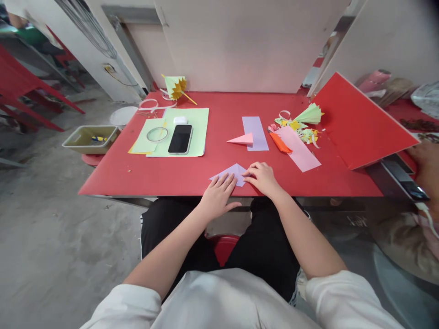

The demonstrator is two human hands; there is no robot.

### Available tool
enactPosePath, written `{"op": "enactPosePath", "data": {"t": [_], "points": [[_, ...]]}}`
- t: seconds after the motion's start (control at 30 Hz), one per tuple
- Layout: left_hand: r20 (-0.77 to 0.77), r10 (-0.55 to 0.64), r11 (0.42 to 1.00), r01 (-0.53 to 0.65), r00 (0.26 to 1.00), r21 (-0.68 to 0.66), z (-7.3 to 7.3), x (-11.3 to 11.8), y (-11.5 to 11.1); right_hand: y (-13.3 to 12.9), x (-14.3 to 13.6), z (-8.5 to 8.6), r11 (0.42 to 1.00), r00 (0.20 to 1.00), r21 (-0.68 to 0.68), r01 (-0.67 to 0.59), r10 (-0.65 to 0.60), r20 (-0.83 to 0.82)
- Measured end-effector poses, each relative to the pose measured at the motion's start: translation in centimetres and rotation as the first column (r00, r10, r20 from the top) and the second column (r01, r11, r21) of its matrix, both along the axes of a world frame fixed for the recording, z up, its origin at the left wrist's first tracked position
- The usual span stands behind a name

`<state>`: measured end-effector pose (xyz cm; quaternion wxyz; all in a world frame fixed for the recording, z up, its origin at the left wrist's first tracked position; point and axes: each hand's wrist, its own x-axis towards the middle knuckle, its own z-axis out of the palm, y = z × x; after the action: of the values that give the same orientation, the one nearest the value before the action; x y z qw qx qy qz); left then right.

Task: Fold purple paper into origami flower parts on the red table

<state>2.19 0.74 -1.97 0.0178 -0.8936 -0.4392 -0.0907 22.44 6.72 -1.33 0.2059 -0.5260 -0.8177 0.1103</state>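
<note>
Near the front edge of the red table (pixel 164 178) lies a sheet of purple paper (pixel 237 171), folded to a point at the top. My left hand (pixel 220 194) rests flat on its left part, fingers stretched out and thumb apart. My right hand (pixel 262 178) pinches the paper's right corner between thumb and fingers. Just beyond is a pink folded paper cone (pixel 243 139), its wide end over a flat purple strip (pixel 255 128). To the right, an orange utility knife (pixel 281 142) lies across the edge of a pink paper strip (pixel 300 148).
Green paper sheets (pixel 200 123) at left carry a phone (pixel 180 139), a white case (pixel 180 120) and a tape roll (pixel 157 134). Paper scraps and a green paper fan (pixel 310 114) lie at right, before a tilted red board (pixel 363 123). A bin (pixel 91 139) stands left of the table.
</note>
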Motion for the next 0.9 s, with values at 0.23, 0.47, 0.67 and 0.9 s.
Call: {"op": "enactPosePath", "data": {"t": [0.23, 0.47, 0.67, 0.9], "points": [[0.017, -0.003, 1.000, 0.003, 1.000, 0.020, 0.2, 0.0, 0.0, -0.4, -0.1, 1.0, 0.992, 1.000, 0.121, -0.020, 0.022, -0.015], [0.008, 0.001, 1.000, -0.001, 1.000, 0.012, 0.2, 0.0, 0.0, -0.5, -1.6, -0.2, 0.981, 0.997, 0.178, -0.080, 0.083, -0.008], [-0.006, 0.035, 0.999, -0.035, 0.999, 0.005, 0.8, -1.6, -0.3, -0.1, -1.1, -1.4, 0.987, 0.995, 0.151, -0.059, 0.070, -0.070], [-0.064, 0.152, 0.988, -0.151, 0.986, 0.020, 0.7, -5.5, -0.9, -0.3, -1.3, -1.0, 0.994, 0.994, 0.108, -0.036, 0.047, -0.100]]}}
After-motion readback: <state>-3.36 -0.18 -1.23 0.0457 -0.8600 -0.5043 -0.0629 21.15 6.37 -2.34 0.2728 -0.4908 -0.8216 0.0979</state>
